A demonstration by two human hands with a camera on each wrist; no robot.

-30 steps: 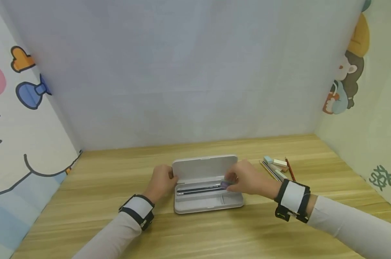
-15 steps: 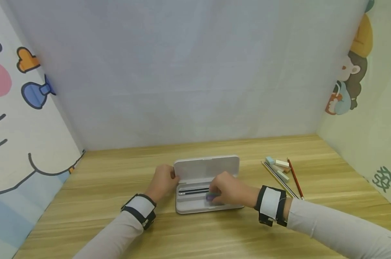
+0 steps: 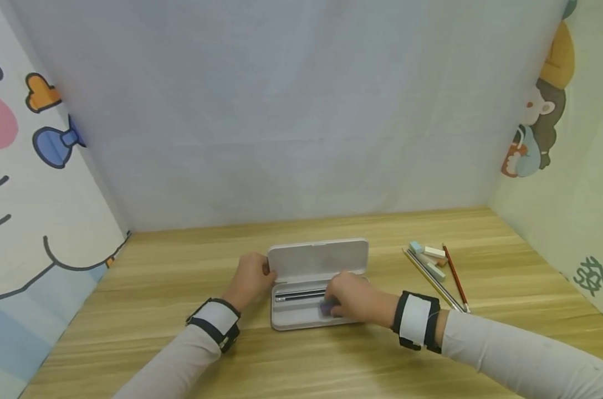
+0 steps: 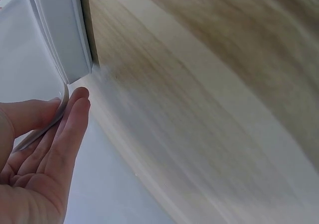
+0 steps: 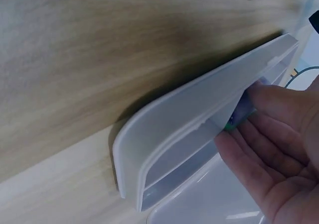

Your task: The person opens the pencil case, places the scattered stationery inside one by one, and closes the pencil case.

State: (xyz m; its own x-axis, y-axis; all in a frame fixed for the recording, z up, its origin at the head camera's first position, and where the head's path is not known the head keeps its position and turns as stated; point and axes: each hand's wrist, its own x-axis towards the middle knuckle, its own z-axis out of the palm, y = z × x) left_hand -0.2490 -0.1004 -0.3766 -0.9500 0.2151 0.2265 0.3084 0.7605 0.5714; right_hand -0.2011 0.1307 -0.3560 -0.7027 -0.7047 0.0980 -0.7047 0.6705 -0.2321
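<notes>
An open white pencil case (image 3: pixel 295 320) lies on the table, its lid (image 3: pixel 316 258) raised at the back. My left hand (image 3: pixel 249 280) pinches the lid's left edge; in the left wrist view the thumb lies on one face and the fingers (image 4: pixel 70 134) on the other. Inside the case, dark pencils (image 3: pixel 301 295) lie along the rear compartment. My right hand (image 3: pixel 355 298) is down in the case, pinching a small purple block (image 3: pixel 326 308) between thumb and fingers. The right wrist view shows this block (image 5: pixel 241 109) with a green edge, beside the divider; the fingers partly hide it.
To the right of the case lie several pencils (image 3: pixel 431 277), a red pencil (image 3: pixel 455 277) and a cluster of erasers (image 3: pixel 435 251). A pale cloth wall (image 3: pixel 301 138) closes off the back, with printed panels at both sides.
My right hand has moved left and toward the front of the case with the purple block, then settled slightly lower. The left hand stays on the lid.
</notes>
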